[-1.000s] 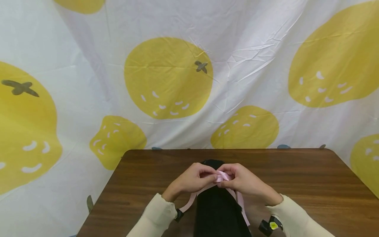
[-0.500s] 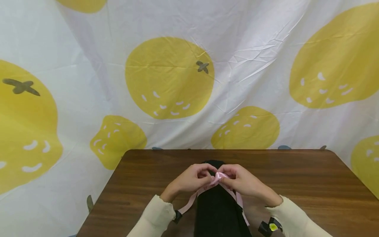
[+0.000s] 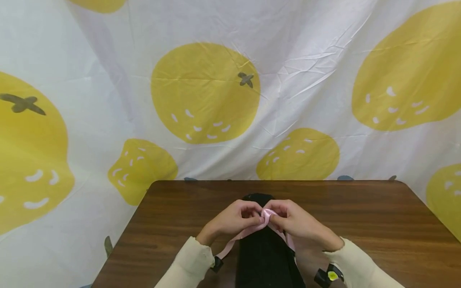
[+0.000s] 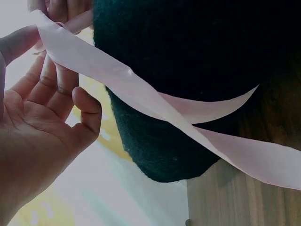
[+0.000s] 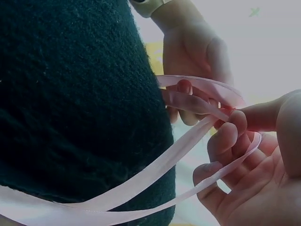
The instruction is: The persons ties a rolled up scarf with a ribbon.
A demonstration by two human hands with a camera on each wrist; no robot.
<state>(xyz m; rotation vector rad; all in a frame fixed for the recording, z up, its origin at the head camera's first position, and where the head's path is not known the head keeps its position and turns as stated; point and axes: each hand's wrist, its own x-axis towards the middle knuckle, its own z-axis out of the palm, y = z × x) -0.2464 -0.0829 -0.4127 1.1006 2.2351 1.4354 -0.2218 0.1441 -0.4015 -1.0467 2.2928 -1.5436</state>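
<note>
A pink satin ribbon (image 3: 248,231) passes round a long, dark, felt-like bundle (image 3: 266,260) lying lengthwise on the table. Above the bundle, my left hand (image 3: 230,218) pinches the ribbon between thumb and fingertips. Close against it, my right hand (image 3: 297,220) pinches a folded loop of the same ribbon. In the left wrist view, one ribbon length (image 4: 94,61) runs from the left fingertips across the dark cloth (image 4: 155,47) and off to the right. Several ribbon strands (image 5: 155,174) meet at the right fingertips in the right wrist view; the crossing itself is partly hidden by fingers.
The brown wooden table (image 3: 360,212) extends on both sides of the bundle. Behind its far edge hangs a white curtain (image 3: 223,168) printed with yellow fruit. A small black camera (image 3: 325,276) sits at the right wrist, another black device (image 3: 217,264) at the left.
The ribbon between my hands has changed from a bunched fold to a raised loop. The tail hanging to the bundle's right has drawn upward. Both hands stay nearly in place.
</note>
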